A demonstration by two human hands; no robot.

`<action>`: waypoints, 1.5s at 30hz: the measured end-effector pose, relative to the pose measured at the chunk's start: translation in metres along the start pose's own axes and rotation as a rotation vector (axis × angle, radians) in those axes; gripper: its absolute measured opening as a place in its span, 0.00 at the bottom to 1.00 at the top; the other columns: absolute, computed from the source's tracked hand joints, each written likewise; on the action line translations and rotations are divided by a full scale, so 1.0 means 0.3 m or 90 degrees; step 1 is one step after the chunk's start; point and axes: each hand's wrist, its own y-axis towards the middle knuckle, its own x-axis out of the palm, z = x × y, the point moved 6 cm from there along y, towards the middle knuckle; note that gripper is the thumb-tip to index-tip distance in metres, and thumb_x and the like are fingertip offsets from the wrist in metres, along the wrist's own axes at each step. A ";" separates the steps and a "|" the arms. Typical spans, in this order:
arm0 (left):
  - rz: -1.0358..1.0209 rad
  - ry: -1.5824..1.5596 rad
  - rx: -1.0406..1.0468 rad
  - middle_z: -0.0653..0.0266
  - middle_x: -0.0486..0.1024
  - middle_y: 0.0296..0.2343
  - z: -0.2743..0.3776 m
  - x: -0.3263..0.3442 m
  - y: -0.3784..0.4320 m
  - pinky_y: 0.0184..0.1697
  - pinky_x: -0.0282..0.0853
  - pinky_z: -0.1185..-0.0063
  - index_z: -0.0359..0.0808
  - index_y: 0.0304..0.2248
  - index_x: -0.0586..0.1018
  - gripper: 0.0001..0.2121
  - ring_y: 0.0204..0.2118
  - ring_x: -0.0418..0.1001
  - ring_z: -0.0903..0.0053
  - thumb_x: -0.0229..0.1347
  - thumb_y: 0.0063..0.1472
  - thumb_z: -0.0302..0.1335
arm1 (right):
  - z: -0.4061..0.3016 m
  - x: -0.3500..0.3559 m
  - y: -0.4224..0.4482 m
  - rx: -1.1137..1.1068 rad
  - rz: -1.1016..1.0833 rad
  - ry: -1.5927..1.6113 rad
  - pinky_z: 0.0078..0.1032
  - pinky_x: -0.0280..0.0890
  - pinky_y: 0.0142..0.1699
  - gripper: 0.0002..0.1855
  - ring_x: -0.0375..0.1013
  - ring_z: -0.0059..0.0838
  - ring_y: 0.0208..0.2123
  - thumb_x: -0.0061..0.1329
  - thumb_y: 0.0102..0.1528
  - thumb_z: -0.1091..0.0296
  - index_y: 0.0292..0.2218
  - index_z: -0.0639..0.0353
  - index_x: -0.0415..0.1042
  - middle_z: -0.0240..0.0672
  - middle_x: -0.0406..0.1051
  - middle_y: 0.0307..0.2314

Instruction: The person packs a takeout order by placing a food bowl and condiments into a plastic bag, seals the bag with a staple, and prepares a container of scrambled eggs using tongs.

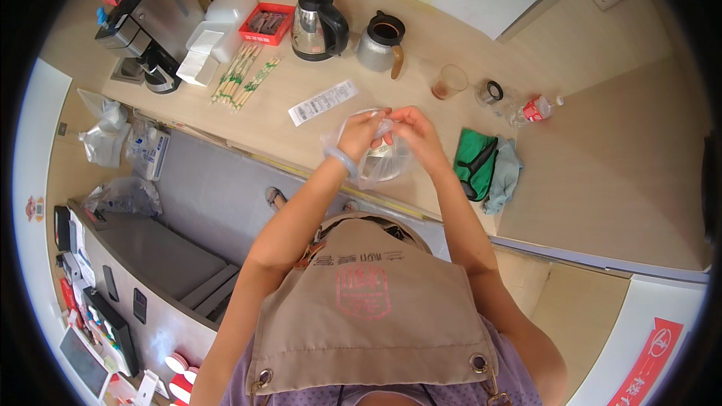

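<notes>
My left hand (361, 134), with a pale bangle at its wrist, pinches the top of a thin translucent plastic bag (369, 172) on the wooden counter. From the other side my right hand (415, 134) holds the gathered bag top too, and the fingers of both hands nearly meet. Inside the bag a round container shows through the film; what it holds cannot be told. A printed paper slip (323, 102) lies just beyond my left hand. To the right of my right hand rest a green cloth pouch (467, 149) and a grey-blue cloth (506, 172).
Along the counter's back stand a coffee machine (166, 5), a red box (259, 38), a glass kettle (307, 36), a silver jug (372, 51) and a glass cup (453, 83). Wrapped chopsticks (237, 76) lie at left; a plastic bottle (538, 110) lies at right.
</notes>
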 end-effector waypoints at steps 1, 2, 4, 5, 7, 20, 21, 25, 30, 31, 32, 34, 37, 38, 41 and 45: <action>0.036 -0.009 0.017 0.67 0.73 0.25 -0.005 0.006 0.002 0.25 0.63 0.86 0.27 0.48 0.72 0.16 0.23 0.68 0.85 0.45 0.65 0.28 | 0.000 0.009 -0.013 -0.036 0.015 -0.069 0.17 0.65 0.35 0.04 0.71 0.21 0.29 0.45 0.55 0.77 0.34 0.64 0.67 0.32 0.69 0.32; 0.073 -0.018 0.035 0.68 0.73 0.25 -0.005 0.002 0.003 0.25 0.63 0.86 0.27 0.48 0.72 0.16 0.23 0.68 0.86 0.45 0.65 0.28 | 0.010 0.018 -0.018 -0.041 0.034 -0.034 0.17 0.65 0.33 0.04 0.71 0.21 0.27 0.46 0.56 0.76 0.35 0.64 0.67 0.32 0.69 0.30; 0.036 0.012 0.049 0.69 0.73 0.24 0.008 0.013 0.001 0.26 0.64 0.86 0.28 0.49 0.72 0.16 0.24 0.67 0.87 0.46 0.66 0.28 | 0.002 0.042 -0.023 -0.050 0.076 0.037 0.17 0.65 0.30 0.05 0.70 0.20 0.23 0.47 0.56 0.73 0.35 0.63 0.68 0.31 0.70 0.27; 0.018 0.027 0.056 0.70 0.72 0.24 0.015 0.015 -0.002 0.26 0.64 0.86 0.28 0.50 0.71 0.16 0.24 0.67 0.87 0.46 0.66 0.28 | 0.022 0.042 -0.021 -0.025 0.100 0.073 0.17 0.64 0.29 0.05 0.69 0.20 0.22 0.48 0.56 0.73 0.35 0.63 0.68 0.31 0.70 0.25; 0.005 0.156 0.098 0.71 0.71 0.22 0.023 0.018 -0.010 0.26 0.64 0.85 0.30 0.48 0.73 0.15 0.23 0.66 0.88 0.46 0.66 0.28 | 0.074 0.026 -0.016 0.024 0.151 0.141 0.18 0.63 0.27 0.04 0.68 0.19 0.20 0.48 0.56 0.74 0.34 0.63 0.68 0.29 0.69 0.22; 0.054 0.522 0.234 0.59 0.78 0.24 0.091 -0.008 0.023 0.29 0.67 0.81 0.30 0.35 0.81 0.08 0.23 0.72 0.81 0.55 0.58 0.26 | 0.147 -0.033 0.045 0.228 -0.128 0.055 0.18 0.63 0.35 0.10 0.68 0.17 0.29 0.49 0.49 0.78 0.36 0.63 0.73 0.31 0.72 0.25; 0.040 0.544 0.252 0.59 0.78 0.24 0.090 -0.013 0.037 0.29 0.67 0.82 0.30 0.34 0.81 0.08 0.23 0.71 0.82 0.55 0.59 0.26 | 0.134 -0.021 0.027 0.195 -0.145 0.014 0.19 0.64 0.37 0.10 0.69 0.18 0.30 0.49 0.48 0.79 0.36 0.63 0.73 0.31 0.72 0.26; -0.022 0.391 0.132 0.63 0.78 0.24 0.043 -0.049 0.081 0.29 0.66 0.85 0.29 0.31 0.81 0.08 0.23 0.70 0.85 0.56 0.59 0.27 | 0.095 -0.037 0.008 0.005 -0.008 -0.180 0.23 0.66 0.39 0.10 0.71 0.27 0.33 0.50 0.46 0.80 0.33 0.62 0.74 0.34 0.72 0.32; -0.027 0.156 -0.039 0.67 0.77 0.26 -0.012 -0.071 0.078 0.29 0.66 0.84 0.27 0.31 0.81 0.10 0.25 0.70 0.86 0.56 0.58 0.28 | -0.092 -0.003 -0.053 -0.350 0.078 -0.458 0.26 0.65 0.38 0.11 0.69 0.33 0.34 0.53 0.44 0.78 0.32 0.54 0.74 0.32 0.67 0.35; -0.033 0.178 -0.049 0.67 0.77 0.26 -0.011 -0.064 0.082 0.29 0.66 0.84 0.26 0.32 0.80 0.10 0.26 0.70 0.85 0.57 0.58 0.28 | -0.103 0.010 -0.071 -0.435 0.051 -0.539 0.27 0.65 0.38 0.12 0.68 0.34 0.35 0.53 0.43 0.78 0.32 0.52 0.74 0.31 0.66 0.35; -0.041 0.201 -0.060 0.66 0.78 0.26 -0.011 -0.055 0.089 0.30 0.66 0.84 0.26 0.32 0.80 0.11 0.26 0.71 0.85 0.57 0.58 0.28 | -0.099 0.004 -0.086 -0.439 0.065 -0.561 0.27 0.64 0.38 0.12 0.67 0.34 0.36 0.53 0.43 0.78 0.32 0.52 0.74 0.31 0.66 0.35; -0.049 0.230 -0.028 0.66 0.78 0.25 -0.009 -0.063 0.115 0.30 0.67 0.83 0.27 0.31 0.81 0.11 0.26 0.71 0.84 0.57 0.58 0.30 | -0.134 0.016 -0.121 -0.452 0.089 -0.600 0.27 0.63 0.39 0.12 0.66 0.34 0.37 0.53 0.42 0.78 0.31 0.51 0.75 0.30 0.66 0.35; 0.042 0.440 0.078 0.60 0.78 0.22 -0.047 -0.181 0.224 0.31 0.68 0.77 0.33 0.29 0.82 0.11 0.25 0.74 0.75 0.59 0.54 0.34 | -0.065 0.011 -0.183 -0.404 0.049 -0.599 0.26 0.63 0.40 0.11 0.64 0.36 0.39 0.53 0.44 0.79 0.32 0.53 0.75 0.33 0.66 0.36; 0.091 0.537 0.126 0.57 0.78 0.21 -0.049 -0.237 0.263 0.31 0.69 0.74 0.36 0.28 0.83 0.11 0.24 0.76 0.70 0.60 0.52 0.35 | -0.034 -0.001 -0.203 -0.355 0.055 -0.563 0.27 0.63 0.39 0.11 0.64 0.35 0.38 0.53 0.45 0.79 0.32 0.53 0.75 0.34 0.67 0.34; 0.170 0.659 0.133 0.53 0.76 0.20 -0.042 -0.354 0.301 0.31 0.69 0.72 0.38 0.27 0.83 0.11 0.24 0.76 0.65 0.60 0.51 0.38 | 0.133 -0.070 -0.321 -0.167 0.077 -0.446 0.28 0.64 0.37 0.08 0.66 0.33 0.33 0.50 0.50 0.77 0.33 0.54 0.75 0.33 0.68 0.29; 0.190 0.536 0.127 0.58 0.75 0.17 -0.068 -0.383 0.311 0.28 0.68 0.76 0.34 0.27 0.82 0.11 0.22 0.75 0.74 0.58 0.54 0.34 | 0.352 -0.168 -0.340 0.041 0.152 -0.188 0.24 0.66 0.33 0.04 0.69 0.29 0.27 0.48 0.55 0.75 0.34 0.59 0.74 0.33 0.72 0.27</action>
